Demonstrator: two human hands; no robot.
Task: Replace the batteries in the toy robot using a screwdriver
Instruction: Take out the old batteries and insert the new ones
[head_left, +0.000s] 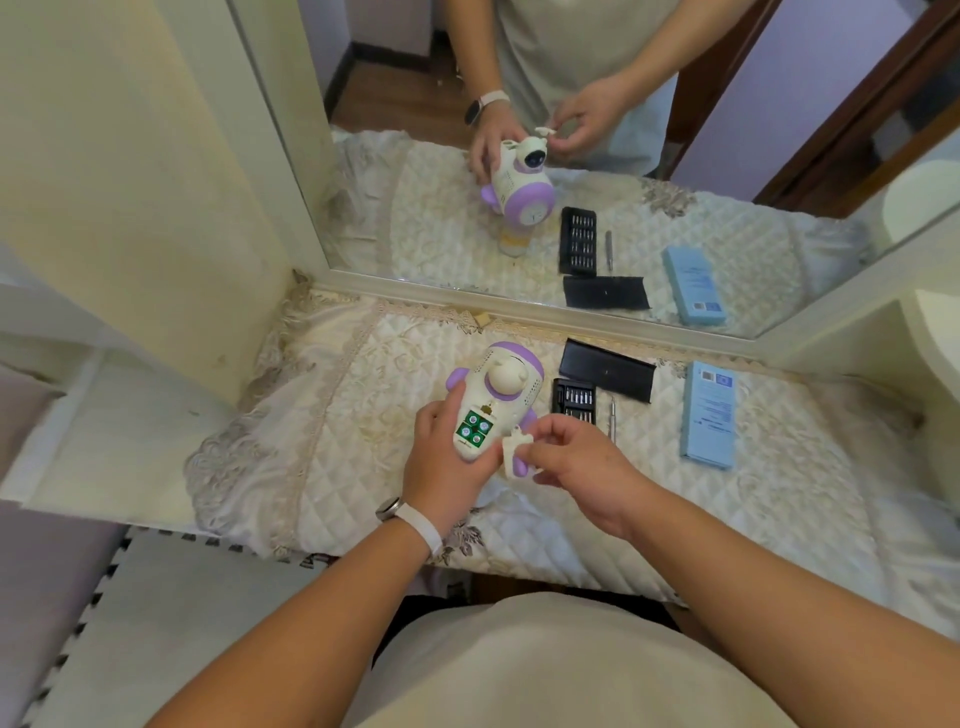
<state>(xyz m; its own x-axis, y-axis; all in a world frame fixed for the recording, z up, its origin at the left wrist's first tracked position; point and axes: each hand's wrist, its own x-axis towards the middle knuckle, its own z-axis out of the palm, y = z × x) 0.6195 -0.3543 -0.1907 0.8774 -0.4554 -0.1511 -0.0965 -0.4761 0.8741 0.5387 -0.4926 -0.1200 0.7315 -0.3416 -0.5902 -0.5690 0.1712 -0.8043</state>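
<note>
Near the mirror (519, 306), the toy robot (498, 382) looks light, hard and slippery, so the left hand (441, 467) grips its narrow end tight while the right hand (576, 460) pinches the thin little battery lid (515, 457).

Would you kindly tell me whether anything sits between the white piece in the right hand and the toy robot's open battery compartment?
Nothing visible does. The right hand pinches the white piece just right of the battery compartment, with only a gap between them. The left hand grips the toy robot from the left, beside the opening.
</note>
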